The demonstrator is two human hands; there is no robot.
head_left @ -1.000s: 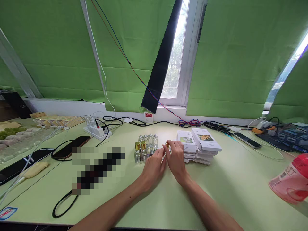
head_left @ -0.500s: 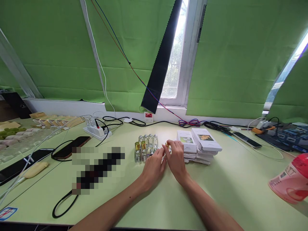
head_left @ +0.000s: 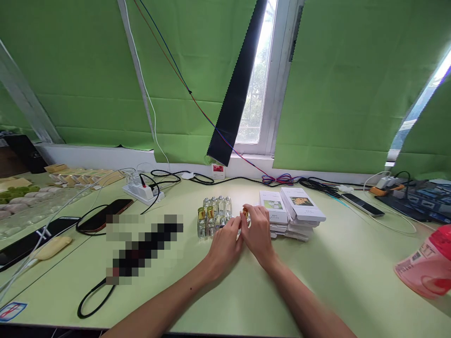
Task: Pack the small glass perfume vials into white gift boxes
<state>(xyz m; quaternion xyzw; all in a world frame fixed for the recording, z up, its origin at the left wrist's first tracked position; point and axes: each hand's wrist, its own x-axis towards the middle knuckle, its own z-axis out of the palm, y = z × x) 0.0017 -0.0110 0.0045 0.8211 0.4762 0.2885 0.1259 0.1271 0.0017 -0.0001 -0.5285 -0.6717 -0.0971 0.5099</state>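
Note:
My right hand [head_left: 259,234] is closed, thumb and fingers curled about the gold cap [head_left: 245,211] of a small glass bottle. Close against it, my left hand [head_left: 224,246] has its fingers pressed together around the same bottle's lower part, mostly hidden behind the fingers. Just left of the hands, several clear glass bottles [head_left: 225,206] stand in rows; two at the front left wear gold caps [head_left: 201,213]. To the right, beside my right hand, are stacked flat white boxes [head_left: 305,212] with flower pictures.
A white power strip [head_left: 141,191] with cables lies at the back left, near a phone [head_left: 105,216]. Another phone [head_left: 362,205] lies at the right rear. At the right edge is a pink container [head_left: 424,267]. A pixelated dark patch covers something at the left.
Both hands stay almost where they were, still at the gold-capped bottle. The fingers of my right hand shift only slightly; the bottles and boxes keep their places.

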